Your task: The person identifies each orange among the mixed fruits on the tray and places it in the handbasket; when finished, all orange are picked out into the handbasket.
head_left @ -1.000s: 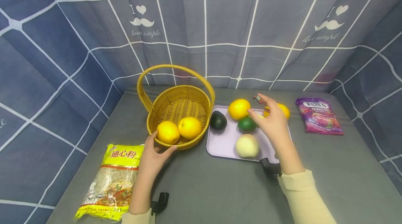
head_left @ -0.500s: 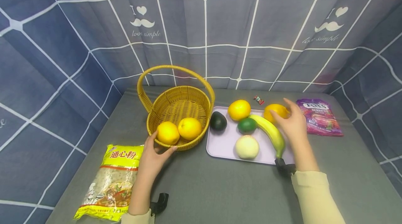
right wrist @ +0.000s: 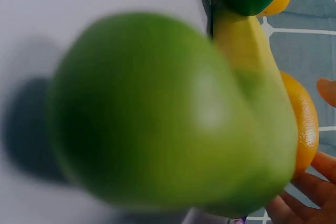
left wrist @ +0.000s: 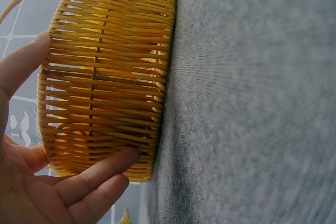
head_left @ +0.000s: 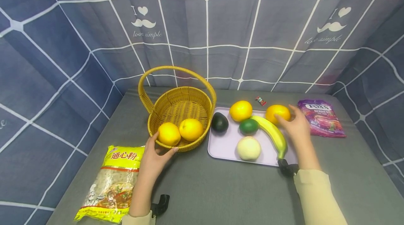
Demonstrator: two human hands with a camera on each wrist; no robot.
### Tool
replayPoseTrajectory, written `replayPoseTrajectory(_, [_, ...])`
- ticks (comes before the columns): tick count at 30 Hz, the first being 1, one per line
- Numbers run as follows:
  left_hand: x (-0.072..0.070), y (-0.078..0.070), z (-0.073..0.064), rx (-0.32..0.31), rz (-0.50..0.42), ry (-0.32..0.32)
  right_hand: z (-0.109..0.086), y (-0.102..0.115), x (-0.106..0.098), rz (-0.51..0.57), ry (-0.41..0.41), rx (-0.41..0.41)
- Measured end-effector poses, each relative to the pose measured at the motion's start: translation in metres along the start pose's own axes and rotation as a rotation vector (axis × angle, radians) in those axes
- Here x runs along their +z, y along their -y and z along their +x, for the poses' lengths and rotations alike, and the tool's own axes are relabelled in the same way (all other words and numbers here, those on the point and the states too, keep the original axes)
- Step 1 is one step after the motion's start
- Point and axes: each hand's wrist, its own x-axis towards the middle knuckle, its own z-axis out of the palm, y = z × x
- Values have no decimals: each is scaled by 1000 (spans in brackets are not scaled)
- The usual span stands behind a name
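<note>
My left hand (head_left: 154, 163) holds the front rim of the yellow wicker basket (head_left: 185, 93). In the left wrist view, the thumb is at the rim and two fingers lie along the woven outer wall (left wrist: 105, 93). Two oranges (head_left: 191, 129) are inside the basket. My right hand (head_left: 298, 125) spreads round an orange (head_left: 277, 113) at the lilac tray's (head_left: 217, 146) far right corner. The right wrist view shows fingers against that orange (right wrist: 303, 124), the thumb apart from it. A banana (head_left: 271, 132) lies beside it, its green end (right wrist: 152, 114) filling the right wrist view.
The tray also bears a dark avocado (head_left: 219, 122), a green lime-like fruit (head_left: 248, 126), a pale peach-like fruit (head_left: 249, 148) and another orange (head_left: 241, 110). Behind lies a small wrapped sweet (head_left: 260, 101). A purple sweets bag (head_left: 322, 118) lies right, a yellow pasta bag (head_left: 113, 179) left.
My right hand has moved right from above the tray's middle, uncovering the banana, and come down round the far right orange. My left hand and the basket stay put.
</note>
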Motion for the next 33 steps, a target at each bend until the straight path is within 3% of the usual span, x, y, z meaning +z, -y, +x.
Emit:
replayPoseTrajectory(5, [0,0,-1,5,-1,-10,4,-5,3,-31,53,-10])
replayPoseTrajectory(14, [-1,-1,-1,3,-10,-5,11,-10,7,-65,68,-6])
replayPoseTrajectory(33, [-1,0,0,2,0,-9,7,-7,5,-20,-3,41])
